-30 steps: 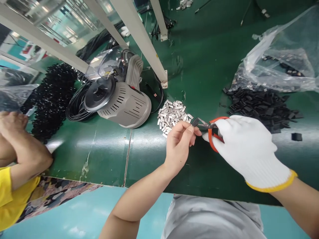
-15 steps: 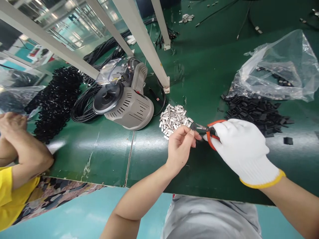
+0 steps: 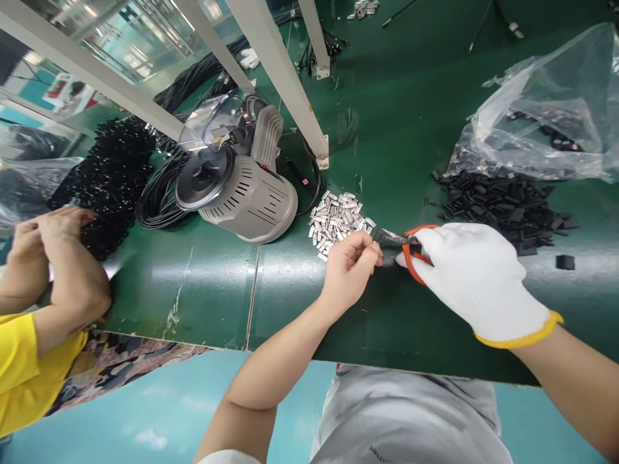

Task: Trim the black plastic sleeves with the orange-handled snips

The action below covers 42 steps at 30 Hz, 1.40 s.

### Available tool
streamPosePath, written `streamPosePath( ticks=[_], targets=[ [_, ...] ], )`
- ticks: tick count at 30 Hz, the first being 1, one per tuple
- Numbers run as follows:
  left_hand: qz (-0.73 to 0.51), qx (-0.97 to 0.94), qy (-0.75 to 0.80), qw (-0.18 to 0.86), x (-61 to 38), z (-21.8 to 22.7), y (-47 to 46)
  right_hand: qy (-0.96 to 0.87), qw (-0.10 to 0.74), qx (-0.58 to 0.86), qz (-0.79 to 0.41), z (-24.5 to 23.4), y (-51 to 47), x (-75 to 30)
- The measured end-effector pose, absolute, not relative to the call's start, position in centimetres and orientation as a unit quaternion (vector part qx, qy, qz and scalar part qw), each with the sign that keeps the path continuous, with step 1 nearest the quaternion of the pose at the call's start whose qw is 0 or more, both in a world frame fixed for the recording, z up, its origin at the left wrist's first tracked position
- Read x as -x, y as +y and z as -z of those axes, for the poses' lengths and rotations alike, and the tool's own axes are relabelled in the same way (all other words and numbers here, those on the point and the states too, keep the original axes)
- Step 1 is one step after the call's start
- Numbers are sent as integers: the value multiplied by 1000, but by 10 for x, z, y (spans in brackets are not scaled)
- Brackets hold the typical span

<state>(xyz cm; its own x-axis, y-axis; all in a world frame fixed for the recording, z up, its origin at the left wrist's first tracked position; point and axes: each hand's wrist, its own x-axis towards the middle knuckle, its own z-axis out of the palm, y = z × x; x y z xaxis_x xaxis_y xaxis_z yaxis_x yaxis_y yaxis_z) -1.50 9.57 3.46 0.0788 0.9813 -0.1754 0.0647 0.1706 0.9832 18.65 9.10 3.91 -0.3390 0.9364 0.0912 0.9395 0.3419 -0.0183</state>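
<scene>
The fingertips of my left hand (image 3: pixel 351 267) pinch a small black piece (image 3: pixel 378 237), mostly hidden by the fingers. My right hand (image 3: pixel 474 274), in a white knit glove with a yellow cuff, grips red-handled pliers (image 3: pixel 413 264). Their narrow metal jaws point left and meet the black piece at my left fingertips; whether they clamp it I cannot tell. Just beyond my left hand lies a heap of small silver metal connector shells (image 3: pixel 338 220). Behind the gloved hand is a pile of flat black pieces (image 3: pixel 503 209).
A grey machine (image 3: pixel 249 200) with a round black top stands left of the metal heap, near white posts (image 3: pixel 285 77). A clear plastic bag (image 3: pixel 546 122) lies at the right. Coiled black cables (image 3: pixel 162 206) and a co-worker's hands (image 3: pixel 53 229) are at the left.
The view has shifted slightly, so the bench items sit higher. My hands stay together at the pliers' tips. The co-worker's hands have moved toward the black heap beside them.
</scene>
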Motion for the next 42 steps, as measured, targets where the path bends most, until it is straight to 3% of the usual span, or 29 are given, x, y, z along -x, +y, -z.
streamPosePath(
  ticks=[17,42],
  targets=[
    [-396,-553,532,505,18,-23,98,-813,3,581,22,-34,84,-191],
    [-383,-626,457,502,32,-16,111,-835,12,550,13,-31,96,-209]
  ],
)
